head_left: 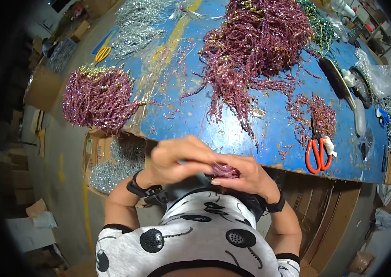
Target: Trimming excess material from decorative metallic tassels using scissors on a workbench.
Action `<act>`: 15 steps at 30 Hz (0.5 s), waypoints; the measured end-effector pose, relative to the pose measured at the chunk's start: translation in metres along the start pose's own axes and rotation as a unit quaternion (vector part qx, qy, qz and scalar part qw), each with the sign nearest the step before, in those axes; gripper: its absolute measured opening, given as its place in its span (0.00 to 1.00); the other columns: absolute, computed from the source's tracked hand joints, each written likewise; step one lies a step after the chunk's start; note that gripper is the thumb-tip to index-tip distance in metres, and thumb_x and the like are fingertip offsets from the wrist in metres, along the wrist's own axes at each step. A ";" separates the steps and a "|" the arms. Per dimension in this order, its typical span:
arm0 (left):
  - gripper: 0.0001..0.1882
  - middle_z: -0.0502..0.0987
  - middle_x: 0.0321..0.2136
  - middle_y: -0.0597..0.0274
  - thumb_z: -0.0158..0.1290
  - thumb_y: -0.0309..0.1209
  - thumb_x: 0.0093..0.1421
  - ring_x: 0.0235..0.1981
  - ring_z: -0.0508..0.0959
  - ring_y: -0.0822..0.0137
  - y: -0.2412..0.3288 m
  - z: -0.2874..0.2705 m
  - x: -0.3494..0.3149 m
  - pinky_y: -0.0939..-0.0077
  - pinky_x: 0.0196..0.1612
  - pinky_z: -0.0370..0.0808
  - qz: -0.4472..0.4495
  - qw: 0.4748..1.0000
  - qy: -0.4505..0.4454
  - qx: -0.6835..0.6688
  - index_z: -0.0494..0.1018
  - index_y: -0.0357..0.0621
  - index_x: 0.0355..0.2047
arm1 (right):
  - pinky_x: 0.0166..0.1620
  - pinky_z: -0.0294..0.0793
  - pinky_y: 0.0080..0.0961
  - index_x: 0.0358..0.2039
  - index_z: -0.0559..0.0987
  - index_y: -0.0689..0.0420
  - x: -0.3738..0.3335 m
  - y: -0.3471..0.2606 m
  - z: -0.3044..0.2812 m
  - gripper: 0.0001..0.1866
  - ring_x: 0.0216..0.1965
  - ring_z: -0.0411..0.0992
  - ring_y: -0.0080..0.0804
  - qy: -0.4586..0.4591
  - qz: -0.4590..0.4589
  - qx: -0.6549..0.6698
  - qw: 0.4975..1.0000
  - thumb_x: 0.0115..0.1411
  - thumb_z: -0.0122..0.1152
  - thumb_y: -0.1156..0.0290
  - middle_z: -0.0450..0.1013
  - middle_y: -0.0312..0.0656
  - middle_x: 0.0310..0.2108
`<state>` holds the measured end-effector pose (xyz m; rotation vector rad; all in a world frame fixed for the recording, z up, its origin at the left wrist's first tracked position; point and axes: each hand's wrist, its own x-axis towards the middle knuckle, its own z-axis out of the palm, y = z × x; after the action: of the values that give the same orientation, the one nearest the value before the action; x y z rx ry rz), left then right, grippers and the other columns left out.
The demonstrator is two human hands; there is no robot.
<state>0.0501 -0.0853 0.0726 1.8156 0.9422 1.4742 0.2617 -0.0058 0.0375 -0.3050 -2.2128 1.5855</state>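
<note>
Close to my body, in front of the table edge, my right hand [246, 174] is closed around a small shiny purple-pink bundle of strands [225, 171]. My left hand [177, 159] meets it from the left, fingertips at the top of the bundle; motion smears its fingers, so whether they grip anything is unclear. Just beyond, a big heap of pink glitter strands [269, 37] trails loose ends over the blue table [188, 122]. A tidier pile of pink strands with gold ends [98, 97] lies at the table's left edge.
Red-handled scissors [317, 157] lie right, beside a small pink tuft [322, 115]. Further right are a long brush [336, 81] and a plastic bag [382, 78]. Yellow-handled scissors [103, 54] and silver strands [137, 27] lie far left. An open carton [98, 157] of silvery strands stands below left.
</note>
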 end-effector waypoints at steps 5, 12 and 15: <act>0.13 0.79 0.35 0.54 0.60 0.15 0.52 0.35 0.79 0.65 -0.016 -0.013 -0.017 0.76 0.38 0.77 -0.047 0.980 0.186 -0.046 0.75 0.34 0.39 | 0.33 0.73 0.25 0.49 0.76 0.57 -0.036 0.013 -0.013 0.19 0.26 0.74 0.29 -0.023 0.162 -0.014 0.986 0.57 0.65 0.67 0.76 0.41 0.29; 0.08 0.80 0.33 0.64 0.58 0.23 0.58 0.33 0.77 0.77 -0.075 -0.025 -0.038 0.83 0.38 0.74 -0.303 0.940 0.155 -0.016 0.77 0.37 0.38 | 0.30 0.66 0.17 0.43 0.78 0.61 -0.093 0.021 -0.053 0.10 0.26 0.67 0.17 0.162 0.346 0.020 0.924 0.65 0.53 0.71 0.70 0.33 0.24; 0.08 0.80 0.33 0.64 0.57 0.22 0.58 0.34 0.77 0.75 -0.083 -0.014 -0.040 0.80 0.40 0.74 -0.349 0.931 0.090 0.053 0.77 0.37 0.38 | 0.39 0.72 0.29 0.46 0.76 0.60 -0.100 0.035 -0.059 0.13 0.34 0.73 0.42 0.234 0.218 -0.259 0.911 0.59 0.58 0.75 0.73 0.46 0.33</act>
<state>0.0185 -0.0719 -0.0137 1.2094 1.5804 1.1456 0.3753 0.0166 0.0022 -1.2660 -2.2122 0.9135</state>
